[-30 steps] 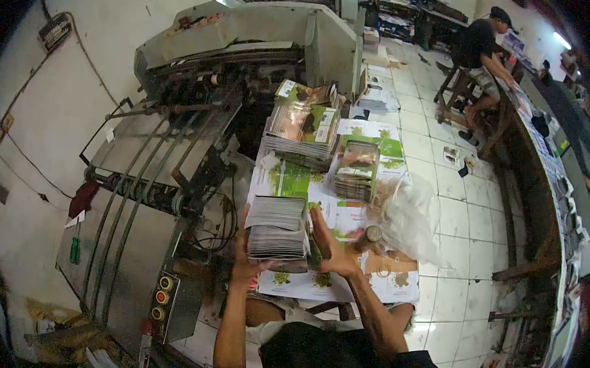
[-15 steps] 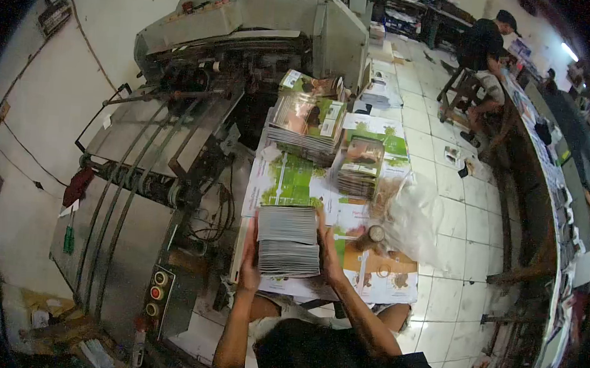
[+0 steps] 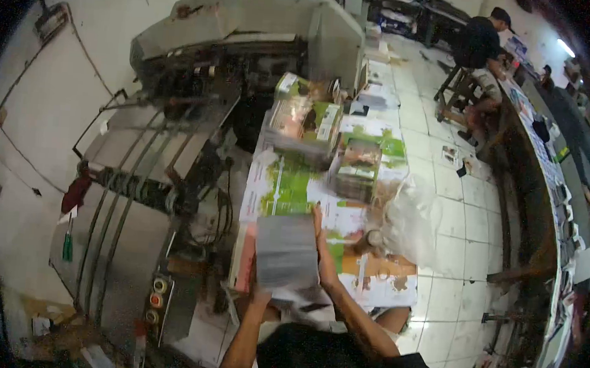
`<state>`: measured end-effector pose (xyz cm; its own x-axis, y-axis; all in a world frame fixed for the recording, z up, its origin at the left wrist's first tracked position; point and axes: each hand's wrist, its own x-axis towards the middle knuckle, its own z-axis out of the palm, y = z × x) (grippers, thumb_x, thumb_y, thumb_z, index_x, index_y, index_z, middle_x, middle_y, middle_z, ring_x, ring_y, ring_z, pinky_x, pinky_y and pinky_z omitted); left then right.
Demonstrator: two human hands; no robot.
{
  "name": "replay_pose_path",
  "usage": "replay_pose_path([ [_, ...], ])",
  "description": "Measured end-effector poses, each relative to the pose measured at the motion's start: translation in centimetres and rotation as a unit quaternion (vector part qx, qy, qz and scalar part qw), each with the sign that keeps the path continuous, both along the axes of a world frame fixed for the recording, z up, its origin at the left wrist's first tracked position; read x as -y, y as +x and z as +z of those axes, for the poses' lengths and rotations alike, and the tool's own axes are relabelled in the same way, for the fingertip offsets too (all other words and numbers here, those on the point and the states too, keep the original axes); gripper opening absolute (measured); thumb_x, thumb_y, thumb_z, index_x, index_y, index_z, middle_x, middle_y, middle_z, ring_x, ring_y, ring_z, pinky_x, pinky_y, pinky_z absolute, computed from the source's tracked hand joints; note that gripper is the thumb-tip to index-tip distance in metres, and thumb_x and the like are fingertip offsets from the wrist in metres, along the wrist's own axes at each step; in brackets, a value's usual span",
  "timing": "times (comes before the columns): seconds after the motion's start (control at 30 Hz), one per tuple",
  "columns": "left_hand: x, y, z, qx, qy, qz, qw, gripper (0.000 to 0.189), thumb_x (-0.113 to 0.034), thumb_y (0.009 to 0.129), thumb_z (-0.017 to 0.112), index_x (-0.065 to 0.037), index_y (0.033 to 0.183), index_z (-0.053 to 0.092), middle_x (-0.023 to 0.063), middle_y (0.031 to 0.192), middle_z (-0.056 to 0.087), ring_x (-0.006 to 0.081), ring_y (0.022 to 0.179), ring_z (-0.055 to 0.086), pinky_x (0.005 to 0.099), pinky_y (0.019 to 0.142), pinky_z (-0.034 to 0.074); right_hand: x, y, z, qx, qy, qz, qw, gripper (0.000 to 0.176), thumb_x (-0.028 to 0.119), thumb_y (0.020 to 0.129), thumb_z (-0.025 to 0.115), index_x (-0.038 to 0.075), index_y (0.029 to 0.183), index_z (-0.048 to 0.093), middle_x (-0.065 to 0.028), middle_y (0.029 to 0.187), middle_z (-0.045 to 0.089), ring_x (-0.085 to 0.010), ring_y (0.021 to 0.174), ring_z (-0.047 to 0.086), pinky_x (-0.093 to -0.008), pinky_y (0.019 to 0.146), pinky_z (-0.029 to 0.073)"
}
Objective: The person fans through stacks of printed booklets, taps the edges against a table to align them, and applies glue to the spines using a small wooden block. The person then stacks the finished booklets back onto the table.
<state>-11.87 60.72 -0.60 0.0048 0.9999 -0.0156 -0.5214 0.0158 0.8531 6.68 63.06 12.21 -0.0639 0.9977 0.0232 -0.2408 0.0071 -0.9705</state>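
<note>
A thick stack of booklets (image 3: 287, 252) is between my hands, its grey page edges turned up and smeared by motion. My right hand (image 3: 325, 258) lies along the stack's right side, fingers pointing away from me and pressed against it. At the near left corner, my left hand (image 3: 260, 295) grips the stack, its fingers mostly hidden by the booklets. Beneath is a table covered with printed sheets (image 3: 288, 183) in green and white. Beyond my hands stand a larger pile of glossy booklets (image 3: 306, 127) and a smaller booklet pile (image 3: 359, 168).
A cylindrical object (image 3: 371, 240) and a crumpled clear plastic bag (image 3: 412, 223) lie right of the stack. A large machine with belts (image 3: 127, 193) and a button panel (image 3: 157, 301) stands on my left. A person (image 3: 482, 53) sits at a long bench (image 3: 518, 124) far right.
My left hand has slid from the stack's left side to its near left corner. The stack has shifted slightly toward me, and its two uneven rows now look like one block.
</note>
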Motion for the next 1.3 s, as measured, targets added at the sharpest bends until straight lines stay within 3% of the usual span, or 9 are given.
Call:
replay_pose_path([
  [0.13,1.3,-2.5,-6.8,0.010,0.006,0.021,1.000,0.056,-0.043,0.103,0.039,-0.008,0.147,0.038,0.0093,0.142,0.049,0.0255,0.129,0.047,0.0407,0.105,0.041,-0.2,0.2,-3.9,0.048,0.059,0.008,0.997,0.061,0.041,0.107,0.013,0.005,0.155,0.000,-0.0098,0.163,0.000,-0.0224,0.149,-0.002,-0.0358,0.119,-0.003],
  [0.2,0.2,-8.3,-19.6,0.067,0.011,0.039,0.997,0.056,-0.043,0.103,0.038,-0.008,0.147,0.039,0.0094,0.142,0.049,0.0258,0.128,0.048,0.0410,0.105,0.041,-0.8,0.1,-3.3,-0.003,0.037,0.011,0.999,0.062,0.041,0.107,0.014,0.006,0.155,-0.001,-0.0098,0.163,0.000,-0.0223,0.149,-0.002,-0.0360,0.120,-0.003],
  [0.3,0.7,-0.1,6.4,0.092,-0.027,0.023,0.995,0.066,-0.054,0.099,0.044,-0.003,0.140,0.047,0.0122,0.133,0.054,0.0253,0.129,0.046,0.0392,0.110,0.033,-0.7,1.8,-4.1,-0.069,0.022,0.047,0.996,0.065,0.045,0.105,0.014,0.005,0.155,0.000,-0.0085,0.163,0.000,-0.0222,0.149,-0.002,-0.0368,0.120,0.001],
  [0.4,-0.8,-3.0,4.1,0.306,-0.032,-0.162,0.938,0.060,-0.043,0.092,0.064,0.000,0.132,0.052,0.0119,0.127,0.057,0.0222,0.127,0.048,0.0386,0.105,0.040,-0.4,4.9,-2.9,-0.026,0.091,0.136,0.986,0.101,0.061,0.093,0.049,0.003,0.154,-0.006,-0.0140,0.162,-0.003,-0.0252,0.149,-0.002,-0.0387,0.121,0.005],
  [0.5,-0.1,-4.0,5.0,0.042,-0.044,-0.113,0.992,0.059,-0.039,0.089,0.068,0.000,0.131,0.052,0.0121,0.127,0.058,0.0220,0.125,0.049,0.0385,0.103,0.042,-0.3,5.8,-2.0,0.276,0.207,0.143,0.928,0.171,0.059,0.035,0.093,0.005,0.150,-0.022,-0.0242,0.159,-0.011,-0.0300,0.149,-0.003,-0.0437,0.120,0.003],
  [0.67,-0.5,-4.3,4.8,-0.300,-0.031,-0.115,0.946,0.059,-0.032,0.085,0.074,0.001,0.129,0.053,0.0125,0.126,0.059,0.0216,0.122,0.052,0.0383,0.101,0.044,-2.6,5.7,-5.4,0.324,0.256,0.161,0.896,0.145,0.043,0.046,0.093,0.001,0.151,0.003,-0.0269,0.156,0.014,-0.0394,0.144,0.017,-0.0457,0.118,0.017],
  [0.87,-4.6,-8.1,-4.7,-0.596,0.036,-0.135,0.790,0.060,-0.024,0.079,0.081,0.001,0.127,0.053,0.0130,0.125,0.059,0.0212,0.119,0.054,0.0382,0.098,0.048,-2.2,5.2,-5.2,0.396,0.240,0.100,0.880,0.104,0.021,0.063,0.083,-0.001,0.147,0.026,-0.0274,0.140,0.043,-0.0408,0.130,0.041,-0.0463,0.111,0.029],
  [0.97,-2.5,-2.3,8.2,-0.473,-0.018,-0.145,0.869,0.069,-0.008,0.068,0.087,0.001,0.126,0.052,0.0146,0.121,0.062,0.0226,0.112,0.059,0.0379,0.091,0.052,-0.7,5.2,-3.1,0.326,0.240,0.034,0.914,0.095,0.020,0.061,0.085,-0.002,0.141,0.037,-0.0261,0.134,0.051,-0.0395,0.123,0.050,-0.0433,0.104,0.040],
  [1.3,0.3,-2.1,6.6,-0.357,-0.003,-0.103,0.929,0.065,-0.007,0.065,0.088,0.002,0.121,0.056,0.0139,0.115,0.065,0.0226,0.105,0.062,0.0379,0.089,0.053,0.8,5.2,-3.8,0.300,0.121,0.110,0.940,0.097,0.016,0.062,0.081,0.001,0.144,0.033,-0.0232,0.139,0.048,-0.0362,0.130,0.046,-0.0418,0.108,0.036],
])
